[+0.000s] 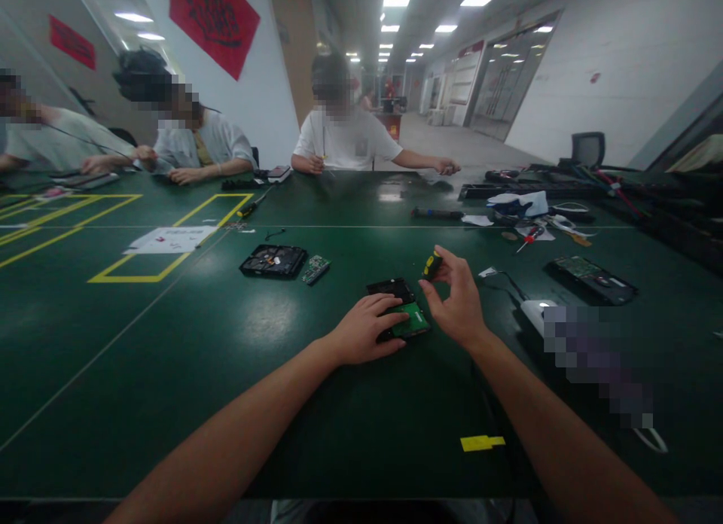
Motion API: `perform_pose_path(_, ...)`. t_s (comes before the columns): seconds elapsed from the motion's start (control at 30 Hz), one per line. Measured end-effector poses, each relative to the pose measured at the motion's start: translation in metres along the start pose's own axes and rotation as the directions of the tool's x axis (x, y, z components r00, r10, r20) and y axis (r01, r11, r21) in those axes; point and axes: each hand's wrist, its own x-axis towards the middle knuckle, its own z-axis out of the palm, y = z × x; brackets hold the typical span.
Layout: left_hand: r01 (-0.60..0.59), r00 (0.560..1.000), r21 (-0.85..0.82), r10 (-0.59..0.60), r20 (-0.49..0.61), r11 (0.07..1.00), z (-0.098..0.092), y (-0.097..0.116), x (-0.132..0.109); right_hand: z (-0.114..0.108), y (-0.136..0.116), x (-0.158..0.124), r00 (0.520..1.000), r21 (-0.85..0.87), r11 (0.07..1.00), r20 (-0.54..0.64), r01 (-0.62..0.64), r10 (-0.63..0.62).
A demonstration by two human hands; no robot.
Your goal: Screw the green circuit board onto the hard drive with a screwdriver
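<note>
A hard drive (418, 321) with a green circuit board and black casing lies flat on the green table. Across its left part rests my left hand (370, 327), fingers stretched out over it and the thumb along the near edge. Just above and right of the drive, my right hand (455, 294) pinches a screwdriver (432, 265) by its short black-and-yellow handle, between thumb and fingers. The screwdriver's shaft and tip cannot be made out.
Left of the drive lie an opened black drive casing (274, 260) and a loose circuit board (315, 269). A white power strip (534, 311), another drive (593, 278) and a red screwdriver (529, 240) are rightward. Yellow tape (482, 443) is near the front edge. Several people sit opposite.
</note>
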Motion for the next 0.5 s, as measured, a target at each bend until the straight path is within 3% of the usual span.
perform_pose_path(0.27, -0.004, 1.0, 0.001, 0.004, -0.006, 1.0, 0.0012, -0.0013, -0.0005, -0.0027, 0.0007, 0.0021, 0.998, -0.052, 0.999, -0.061, -0.002, -0.001)
perform_pose_path(0.5, -0.003, 1.0, 0.003, 0.003, 0.005, 1.0, -0.0007, -0.0006, -0.0007, -0.001, 0.0009, 0.0005, 0.999, 0.057, 0.998, 0.018, -0.034, 0.033)
